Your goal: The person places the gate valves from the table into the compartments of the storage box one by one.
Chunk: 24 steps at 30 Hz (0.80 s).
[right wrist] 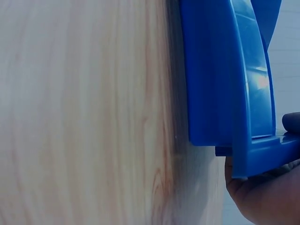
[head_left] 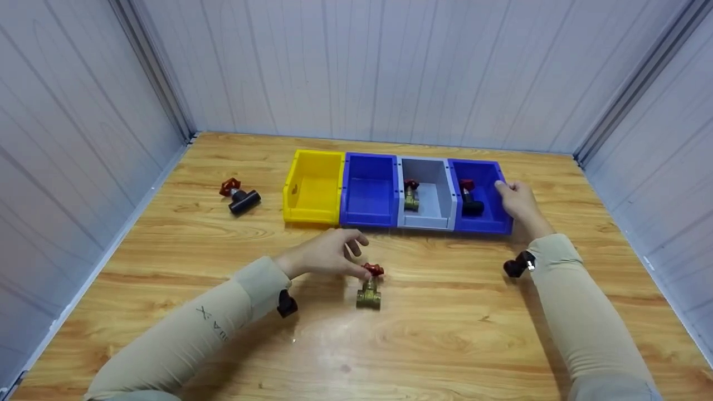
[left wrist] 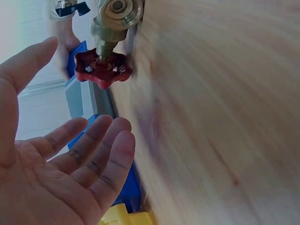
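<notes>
My left hand is beside a brass valve with a red handwheel, which stands on the table. In the left wrist view the thumb and fingers are spread apart, with nothing between them. My right hand grips the outer side wall of the right-end blue bin, thumb over the rim. Inside that bin lies a black valve with a red handwheel. The right wrist view shows the blue bin's wall up close, with part of the hand behind it.
Left of the gripped bin, in one row, are a grey bin holding a brass valve, another blue bin and a yellow bin. A black valve with a red handwheel lies at the table's left. Pale panels enclose the table.
</notes>
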Motion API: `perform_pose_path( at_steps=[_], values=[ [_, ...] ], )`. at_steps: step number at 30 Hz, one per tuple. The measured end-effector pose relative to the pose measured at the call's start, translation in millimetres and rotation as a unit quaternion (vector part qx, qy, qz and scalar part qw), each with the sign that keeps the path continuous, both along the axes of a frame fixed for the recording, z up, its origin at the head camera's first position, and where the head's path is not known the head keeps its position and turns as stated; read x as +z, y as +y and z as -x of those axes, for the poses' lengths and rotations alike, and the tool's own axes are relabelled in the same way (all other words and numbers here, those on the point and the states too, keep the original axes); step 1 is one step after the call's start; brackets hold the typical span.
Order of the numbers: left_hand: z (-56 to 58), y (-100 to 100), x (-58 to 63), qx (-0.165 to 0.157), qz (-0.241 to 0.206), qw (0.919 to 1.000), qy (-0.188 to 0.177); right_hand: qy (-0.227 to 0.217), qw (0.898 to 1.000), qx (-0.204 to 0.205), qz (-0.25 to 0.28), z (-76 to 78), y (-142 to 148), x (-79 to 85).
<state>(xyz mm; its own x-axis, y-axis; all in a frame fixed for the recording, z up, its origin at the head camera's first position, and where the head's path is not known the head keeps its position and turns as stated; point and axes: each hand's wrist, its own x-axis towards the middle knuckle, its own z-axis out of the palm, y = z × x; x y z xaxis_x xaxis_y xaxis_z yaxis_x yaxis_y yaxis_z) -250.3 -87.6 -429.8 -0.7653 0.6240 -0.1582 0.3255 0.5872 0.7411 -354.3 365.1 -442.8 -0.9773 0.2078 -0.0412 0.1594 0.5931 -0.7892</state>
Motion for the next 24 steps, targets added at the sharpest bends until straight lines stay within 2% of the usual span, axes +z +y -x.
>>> perform_pose_path(
  at_steps=[8,14,24],
  values=[
    [-7.3,3.4,-6.3,-0.013,-0.012,0.9994,-0.029,-0.006,1.000,-0.003,0.006,-1.6,-1.3,1.0],
    [-11.3,5.5,-10.0,-0.032,-0.001,0.9991,-0.026,-0.018,1.000,-0.005,-0.004,-2.0,-0.9,1.5],
    [-11.6,11.6,-14.7,-0.051,0.007,0.9984,-0.023,-0.015,1.000,-0.005,0.020,-0.3,-2.1,0.2]
  ],
)
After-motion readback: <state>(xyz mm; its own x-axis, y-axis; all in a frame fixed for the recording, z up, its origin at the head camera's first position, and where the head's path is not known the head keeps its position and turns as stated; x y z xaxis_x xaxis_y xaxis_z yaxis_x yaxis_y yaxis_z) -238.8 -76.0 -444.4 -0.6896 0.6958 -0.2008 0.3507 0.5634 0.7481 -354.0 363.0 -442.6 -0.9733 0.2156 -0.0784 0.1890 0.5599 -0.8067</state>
